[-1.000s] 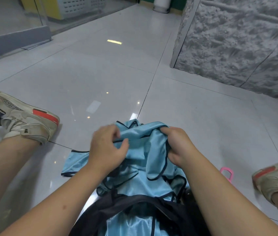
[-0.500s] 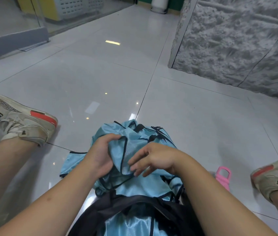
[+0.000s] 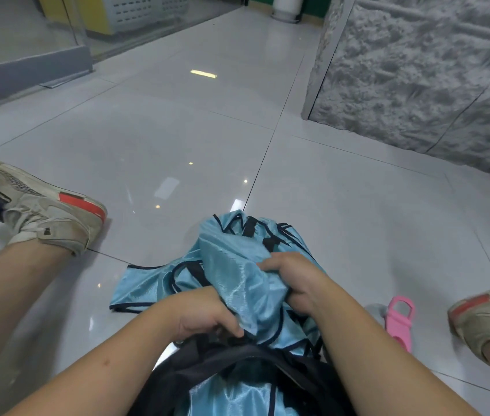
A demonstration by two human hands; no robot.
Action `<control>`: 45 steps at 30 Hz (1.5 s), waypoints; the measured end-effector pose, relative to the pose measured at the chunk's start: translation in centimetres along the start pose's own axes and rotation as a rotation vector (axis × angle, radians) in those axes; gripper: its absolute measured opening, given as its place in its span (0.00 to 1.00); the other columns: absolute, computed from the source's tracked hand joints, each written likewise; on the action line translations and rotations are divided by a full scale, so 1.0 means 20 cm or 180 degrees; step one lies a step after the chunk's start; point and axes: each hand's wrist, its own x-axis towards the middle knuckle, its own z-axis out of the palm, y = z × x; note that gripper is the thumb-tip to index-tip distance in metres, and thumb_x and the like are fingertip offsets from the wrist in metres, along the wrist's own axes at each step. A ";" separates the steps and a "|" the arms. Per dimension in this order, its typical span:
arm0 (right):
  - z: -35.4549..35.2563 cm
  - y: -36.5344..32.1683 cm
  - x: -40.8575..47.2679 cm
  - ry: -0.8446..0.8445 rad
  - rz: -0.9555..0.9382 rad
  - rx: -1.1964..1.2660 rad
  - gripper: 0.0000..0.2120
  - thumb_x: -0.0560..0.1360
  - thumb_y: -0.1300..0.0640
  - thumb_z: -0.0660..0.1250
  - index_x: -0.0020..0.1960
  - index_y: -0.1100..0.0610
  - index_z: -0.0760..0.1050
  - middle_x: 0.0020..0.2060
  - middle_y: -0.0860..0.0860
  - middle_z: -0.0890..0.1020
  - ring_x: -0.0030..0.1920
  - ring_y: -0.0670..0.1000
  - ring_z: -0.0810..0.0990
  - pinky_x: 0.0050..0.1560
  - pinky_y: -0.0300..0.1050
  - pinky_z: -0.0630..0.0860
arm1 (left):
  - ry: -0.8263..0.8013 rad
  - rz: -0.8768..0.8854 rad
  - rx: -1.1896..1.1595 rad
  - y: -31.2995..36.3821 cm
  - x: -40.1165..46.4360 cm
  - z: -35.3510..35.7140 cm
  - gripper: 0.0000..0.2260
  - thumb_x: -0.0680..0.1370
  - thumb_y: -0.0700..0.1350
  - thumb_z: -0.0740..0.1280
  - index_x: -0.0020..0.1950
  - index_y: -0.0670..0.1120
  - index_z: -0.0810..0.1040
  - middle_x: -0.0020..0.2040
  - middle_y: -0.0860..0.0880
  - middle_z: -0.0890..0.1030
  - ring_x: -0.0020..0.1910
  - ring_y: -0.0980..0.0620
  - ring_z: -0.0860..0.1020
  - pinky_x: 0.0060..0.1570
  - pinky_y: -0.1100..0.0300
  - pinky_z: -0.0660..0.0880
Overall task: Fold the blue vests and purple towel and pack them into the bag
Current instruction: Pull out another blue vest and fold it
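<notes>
Bunching the blue vests (image 3: 237,283) toward the bag (image 3: 237,364), both hands now sit lower and closer to the bag mouth than 1 second ago, when they held the cloth up and apart at its far edge. Half a second ago the right hand (image 3: 293,283) lay with its fingers spread over the bundle; it now has its fingers curled into the fabric on the right side of the pile. The left hand (image 3: 204,318) has dropped to the near edge, fingers curled over the cloth just where it meets the dark rim of the bag.

Judgement: the work has passed from gathering to stuffing. The bundle looks crumpled rather than neatly folded, so the fold step appears loosely done at best.

Location: the vests lie on the tiled floor (image 3: 342,220) between the person's legs, touching the bag's far rim, with 1 flat panel trailing out to the left.

Container: the bag is dark, open toward the camera, and already holds shiny blue fabric of the same kind; how many vests are inside cannot be told. No purple towel is visible, in the bag or out of it.

Other item: a pink plastic object (image 3: 399,321) lies on the floor just right of the right forearm, apart from the bag.
</notes>
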 end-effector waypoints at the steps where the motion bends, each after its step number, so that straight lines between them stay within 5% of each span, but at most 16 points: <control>1: -0.02 -0.01 0.00 0.0021 -0.0039 0.0083 0.13 0.69 0.69 0.71 0.53 0.65 0.81 0.49 0.62 0.87 0.49 0.64 0.87 0.53 0.58 0.83 | 0.0118 -0.0008 -0.0032 -0.01 0.00 0.00 0.16 0.69 0.25 0.70 0.51 0.41 0.83 0.48 0.42 0.86 0.46 0.48 0.85 0.47 0.58 0.80; 5: -0.13 -0.04 -0.04 -0.0027 0.0031 -0.0438 0.06 0.62 0.68 0.66 0.36 0.61 0.78 0.35 0.60 0.81 0.34 0.59 0.81 0.39 0.49 0.78 | 0.0022 -0.0100 -0.0495 -0.03 -0.01 -0.08 0.25 0.67 0.31 0.67 0.65 0.35 0.77 0.60 0.37 0.84 0.61 0.39 0.83 0.63 0.47 0.79; 8: -0.20 -0.03 -0.09 -0.0050 0.0296 -0.1457 0.07 0.52 0.66 0.66 0.30 0.59 0.74 0.32 0.58 0.74 0.30 0.56 0.74 0.33 0.44 0.69 | -0.0109 -0.0113 -0.0294 0.00 -0.06 -0.16 0.23 0.67 0.47 0.78 0.55 0.33 0.83 0.55 0.33 0.84 0.53 0.35 0.85 0.55 0.46 0.82; 11: -0.24 0.00 -0.10 -0.0297 0.0561 -0.2627 0.09 0.53 0.66 0.66 0.23 0.55 0.68 0.29 0.55 0.69 0.27 0.53 0.69 0.31 0.41 0.62 | 0.1149 0.0075 -0.0209 0.05 -0.05 -0.20 0.25 0.70 0.62 0.78 0.38 0.39 0.78 0.34 0.39 0.80 0.29 0.44 0.79 0.33 0.55 0.78; 14: -0.20 0.01 -0.11 -0.0782 0.0777 -0.3561 0.09 0.47 0.60 0.70 0.25 0.56 0.72 0.32 0.55 0.73 0.36 0.55 0.72 0.37 0.49 0.66 | 0.2723 0.0445 0.0586 0.07 0.05 -0.18 0.23 0.74 0.64 0.73 0.38 0.45 0.73 0.32 0.45 0.77 0.27 0.47 0.76 0.36 0.53 0.76; 18: -0.17 -0.01 -0.15 -0.0925 0.0767 -0.4505 0.08 0.60 0.58 0.75 0.38 0.58 0.81 0.36 0.53 0.80 0.40 0.56 0.79 0.41 0.49 0.75 | 0.2090 0.0085 0.1283 0.03 0.16 -0.04 0.21 0.73 0.61 0.76 0.58 0.51 0.77 0.53 0.52 0.83 0.48 0.51 0.83 0.43 0.56 0.79; 21: -0.18 -0.06 -0.17 -0.0457 0.0581 -0.4936 0.10 0.67 0.56 0.76 0.46 0.58 0.84 0.45 0.52 0.86 0.45 0.55 0.84 0.48 0.47 0.81 | 0.1670 0.0123 0.1823 0.02 0.22 0.04 0.18 0.75 0.43 0.75 0.64 0.50 0.80 0.49 0.50 0.85 0.43 0.52 0.84 0.43 0.51 0.83; 24: -0.16 -0.13 -0.16 0.0804 -0.0482 -0.4094 0.05 0.72 0.59 0.67 0.38 0.59 0.77 0.36 0.53 0.80 0.35 0.53 0.76 0.37 0.43 0.74 | 0.1291 0.0423 0.2085 0.04 0.22 0.12 0.24 0.74 0.38 0.71 0.67 0.58 0.77 0.49 0.55 0.83 0.43 0.55 0.82 0.39 0.60 0.78; 26: -0.11 -0.16 -0.13 0.1209 -0.1214 -0.3152 0.07 0.76 0.60 0.65 0.48 0.56 0.83 0.41 0.51 0.83 0.40 0.51 0.79 0.44 0.44 0.76 | 0.0981 0.0525 0.2603 0.06 0.21 0.18 0.19 0.74 0.38 0.69 0.58 0.60 0.78 0.44 0.56 0.82 0.40 0.57 0.80 0.40 0.62 0.75; 29: -0.01 -0.13 -0.09 0.0625 -0.1424 -0.2752 0.21 0.77 0.59 0.70 0.70 0.53 0.78 0.61 0.49 0.83 0.60 0.50 0.81 0.65 0.42 0.75 | 0.0547 0.0624 0.3235 0.05 0.17 0.23 0.10 0.74 0.39 0.66 0.42 0.55 0.73 0.40 0.52 0.80 0.41 0.50 0.80 0.41 0.55 0.75; 32: 0.07 -0.02 0.00 0.0406 -0.1188 -0.3245 0.35 0.75 0.53 0.75 0.79 0.51 0.67 0.71 0.49 0.77 0.69 0.52 0.76 0.68 0.43 0.72 | 0.0121 0.0763 0.3633 0.02 0.14 0.27 0.04 0.75 0.39 0.65 0.42 0.47 0.73 0.40 0.50 0.78 0.41 0.46 0.77 0.43 0.49 0.76; 34: 0.09 0.05 0.06 0.0514 -0.0911 -0.3652 0.34 0.73 0.54 0.76 0.77 0.52 0.70 0.68 0.50 0.79 0.67 0.54 0.78 0.65 0.47 0.76 | 0.0064 0.0817 0.3569 0.00 0.13 0.26 0.01 0.76 0.41 0.66 0.45 0.46 0.75 0.43 0.48 0.80 0.43 0.46 0.78 0.46 0.48 0.78; 38: 0.06 0.08 0.14 0.1033 -0.0794 -0.3303 0.02 0.74 0.61 0.70 0.43 0.55 0.81 0.37 0.52 0.81 0.39 0.53 0.78 0.42 0.44 0.75 | 0.0549 0.0628 0.2895 -0.01 0.09 0.16 0.17 0.77 0.66 0.64 0.52 0.56 0.82 0.46 0.53 0.84 0.44 0.54 0.81 0.49 0.52 0.80; 39: 0.04 0.07 0.13 0.1113 -0.0708 -0.2868 0.06 0.74 0.61 0.70 0.38 0.58 0.79 0.32 0.54 0.79 0.34 0.54 0.76 0.38 0.45 0.75 | 0.0784 0.0589 0.2704 0.01 0.08 0.15 0.21 0.78 0.70 0.59 0.49 0.56 0.82 0.44 0.53 0.84 0.42 0.55 0.81 0.48 0.54 0.79; 42: -0.03 -0.01 0.09 0.0708 -0.0231 -0.0517 0.08 0.75 0.61 0.70 0.45 0.66 0.83 0.35 0.59 0.85 0.37 0.59 0.86 0.45 0.54 0.85 | 0.1642 0.0596 0.2242 0.02 0.10 0.08 0.22 0.84 0.65 0.53 0.51 0.53 0.80 0.48 0.52 0.84 0.48 0.54 0.82 0.54 0.54 0.77; 45: -0.07 -0.08 0.00 -0.0176 -0.0041 0.1395 0.17 0.70 0.64 0.67 0.58 0.68 0.81 0.48 0.63 0.84 0.48 0.61 0.83 0.65 0.60 0.79 | 0.2601 0.0401 0.2679 -0.02 0.13 0.00 0.13 0.83 0.58 0.63 0.45 0.51 0.74 0.39 0.54 0.79 0.40 0.54 0.77 0.44 0.55 0.75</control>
